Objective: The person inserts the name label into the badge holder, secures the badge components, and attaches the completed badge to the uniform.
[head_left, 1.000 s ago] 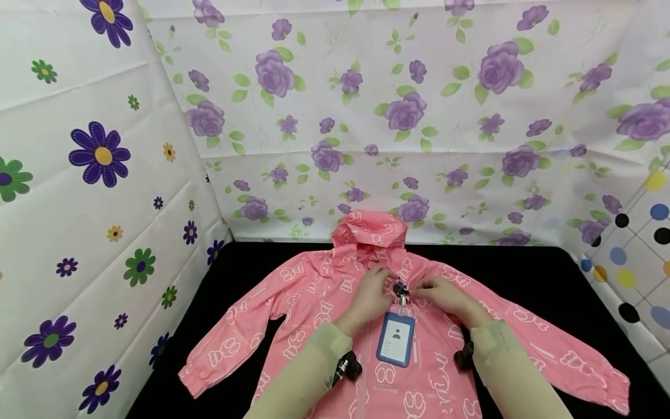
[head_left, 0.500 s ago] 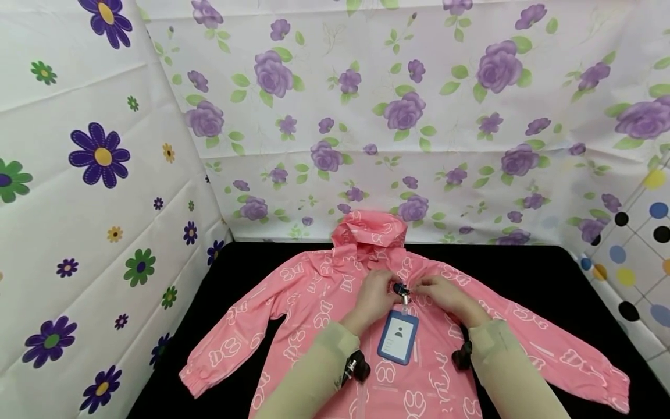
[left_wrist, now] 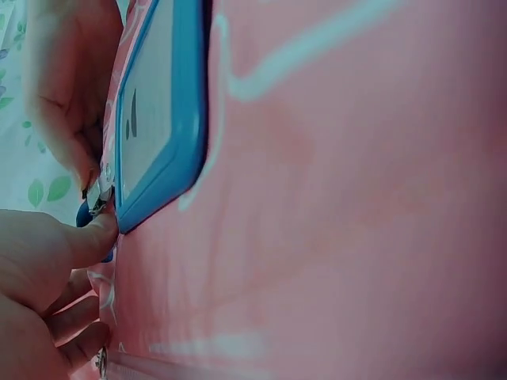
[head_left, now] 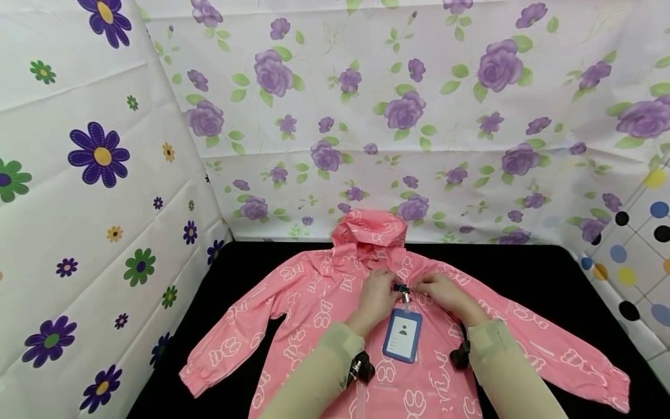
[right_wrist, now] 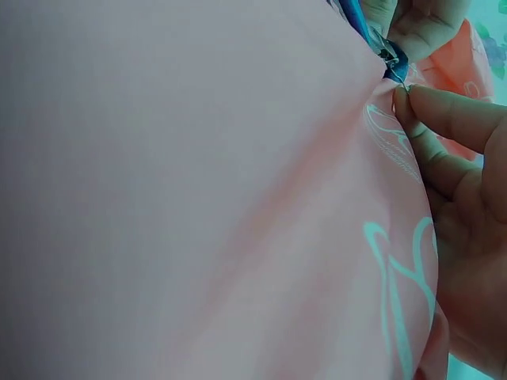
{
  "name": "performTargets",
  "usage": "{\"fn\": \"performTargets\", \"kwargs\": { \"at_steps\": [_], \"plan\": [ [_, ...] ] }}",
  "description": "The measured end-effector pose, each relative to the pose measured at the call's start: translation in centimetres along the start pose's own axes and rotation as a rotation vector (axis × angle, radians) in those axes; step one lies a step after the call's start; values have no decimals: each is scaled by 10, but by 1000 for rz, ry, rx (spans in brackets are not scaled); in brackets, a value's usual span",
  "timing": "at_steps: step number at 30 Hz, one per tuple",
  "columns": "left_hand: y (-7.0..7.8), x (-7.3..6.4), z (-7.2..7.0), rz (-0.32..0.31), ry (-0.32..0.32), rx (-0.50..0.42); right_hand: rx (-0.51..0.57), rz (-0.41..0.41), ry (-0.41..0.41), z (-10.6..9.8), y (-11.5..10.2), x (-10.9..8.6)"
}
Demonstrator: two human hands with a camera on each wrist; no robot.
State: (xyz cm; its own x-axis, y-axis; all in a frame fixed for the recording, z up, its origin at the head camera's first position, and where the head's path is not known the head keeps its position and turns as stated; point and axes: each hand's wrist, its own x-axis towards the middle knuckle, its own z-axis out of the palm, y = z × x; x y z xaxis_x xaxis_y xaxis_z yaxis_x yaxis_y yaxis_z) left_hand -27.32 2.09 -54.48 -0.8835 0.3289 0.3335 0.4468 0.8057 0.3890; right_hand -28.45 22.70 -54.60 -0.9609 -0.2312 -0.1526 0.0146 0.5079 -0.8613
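A pink hooded jacket (head_left: 324, 343) with white cartoon outlines lies spread front up. On its chest lies a blue-framed ID badge (head_left: 402, 336), slightly tilted, hanging from a clip (right_wrist: 390, 57) with metal and dark blue parts. My left hand (head_left: 377, 295) pinches the clip, its thumb (left_wrist: 99, 229) on the blue part beside the badge holder's corner. My right hand (head_left: 442, 292) pinches the jacket cloth just beside the clip, between thumb and forefinger (right_wrist: 455, 115). A thin wire-like metal bit shows at those fingertips; where it enters is hidden.
The jacket covers much of a black tabletop (head_left: 251, 265), its sleeves (head_left: 225, 349) spread to both sides. Flower-printed white sheets (head_left: 324, 87) stand behind and at the left, and a dotted sheet (head_left: 638, 262) at the right. A zipper runs down the jacket front.
My left hand has shifted a little to the right with the clip. The badge has swung slightly right and tilted. The right hand stays nearly in place.
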Motion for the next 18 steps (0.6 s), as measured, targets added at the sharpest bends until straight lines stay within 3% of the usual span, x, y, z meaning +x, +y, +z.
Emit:
{"fn": "performTargets", "kwargs": {
  "at_steps": [12, 18],
  "plan": [
    [3, 2, 0, 43, -17, 168, -10, 8, 12, 2, 2, 3],
    [4, 5, -1, 117, -6, 289, -52, -3, 17, 1, 1, 4]
  ]
}}
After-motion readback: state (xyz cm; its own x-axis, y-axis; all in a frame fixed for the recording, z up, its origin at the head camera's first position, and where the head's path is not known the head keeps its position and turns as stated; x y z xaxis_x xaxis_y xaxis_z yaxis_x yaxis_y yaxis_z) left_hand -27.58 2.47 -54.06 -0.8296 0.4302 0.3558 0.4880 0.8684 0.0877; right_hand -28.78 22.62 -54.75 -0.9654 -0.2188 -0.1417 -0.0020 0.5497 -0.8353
